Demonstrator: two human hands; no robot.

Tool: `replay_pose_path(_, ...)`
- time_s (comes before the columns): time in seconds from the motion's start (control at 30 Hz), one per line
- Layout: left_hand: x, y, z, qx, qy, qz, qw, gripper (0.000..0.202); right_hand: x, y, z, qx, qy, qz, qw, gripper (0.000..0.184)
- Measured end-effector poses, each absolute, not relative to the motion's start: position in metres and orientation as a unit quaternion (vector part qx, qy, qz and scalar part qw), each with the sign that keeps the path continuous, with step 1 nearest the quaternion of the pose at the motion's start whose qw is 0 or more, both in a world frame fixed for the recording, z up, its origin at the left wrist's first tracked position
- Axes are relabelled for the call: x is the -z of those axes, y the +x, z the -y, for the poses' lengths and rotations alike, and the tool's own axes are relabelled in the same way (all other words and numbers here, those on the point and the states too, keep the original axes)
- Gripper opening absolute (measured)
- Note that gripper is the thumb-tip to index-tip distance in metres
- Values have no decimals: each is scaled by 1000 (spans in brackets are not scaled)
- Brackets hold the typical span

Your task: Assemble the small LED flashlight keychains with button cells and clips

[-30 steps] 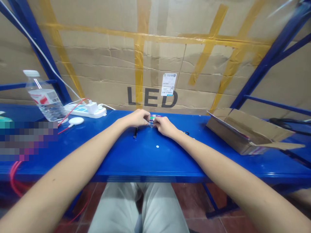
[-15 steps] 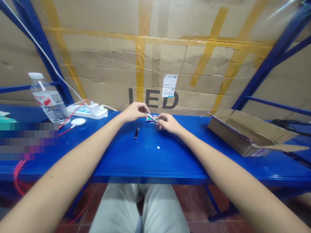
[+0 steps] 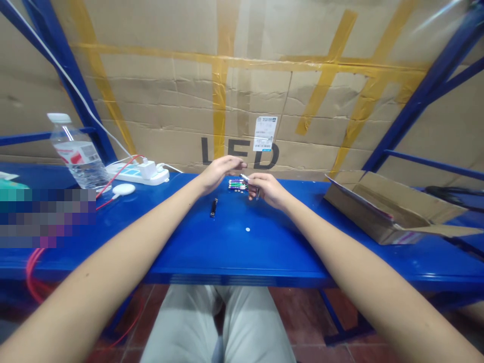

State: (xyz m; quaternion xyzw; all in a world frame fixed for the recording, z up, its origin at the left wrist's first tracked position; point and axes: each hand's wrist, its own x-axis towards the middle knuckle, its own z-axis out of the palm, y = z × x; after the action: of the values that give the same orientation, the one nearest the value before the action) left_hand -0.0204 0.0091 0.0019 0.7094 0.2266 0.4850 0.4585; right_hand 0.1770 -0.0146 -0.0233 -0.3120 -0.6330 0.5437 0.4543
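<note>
My right hand (image 3: 267,189) has its fingers closed around a slim silver tube (image 3: 244,177), whose end points up and left; another thin piece shows below those fingers, too small to name. My left hand (image 3: 221,174) is held just left of it and slightly higher, fingers stretched to the right, with nothing visible in them. Beneath and between the hands lies a row of slim coloured tubes (image 3: 236,184), purple, green and blue with shiny ends. Tiny pale bits lie in front of them. A short black tube (image 3: 214,207) and a small white disc (image 3: 247,229) rest nearer to me.
On the right, an open cardboard box (image 3: 381,214) stands on the blue table (image 3: 227,257). At left are a water bottle (image 3: 79,156), a white power strip (image 3: 124,172), a round white gadget (image 3: 124,189) and a red cable (image 3: 34,275). Large taped cardboard (image 3: 170,101) backs the table.
My left hand has come off the silver tube and its fingers have straightened out to the right. My right hand has kept the tube and shifted slightly right.
</note>
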Motion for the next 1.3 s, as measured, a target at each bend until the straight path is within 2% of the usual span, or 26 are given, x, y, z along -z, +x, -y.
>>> replay_pose_path(0.13,9,-19,-15,-478,595,-215,610,67,21,183,14,-471,-357,691,416,16)
replay_pose_path(0.3,15,-19,-17,-465,544,-206,667,79,22,184,14,-434,-353,739,375,26)
replay_pose_path(0.77,14,-21,-16,-454,595,-213,628,81,17,185,18,-407,-347,755,380,30)
replay_pose_path(1.3,11,-20,-12,-457,579,-210,642,84,15,184,19,-400,-356,751,386,28)
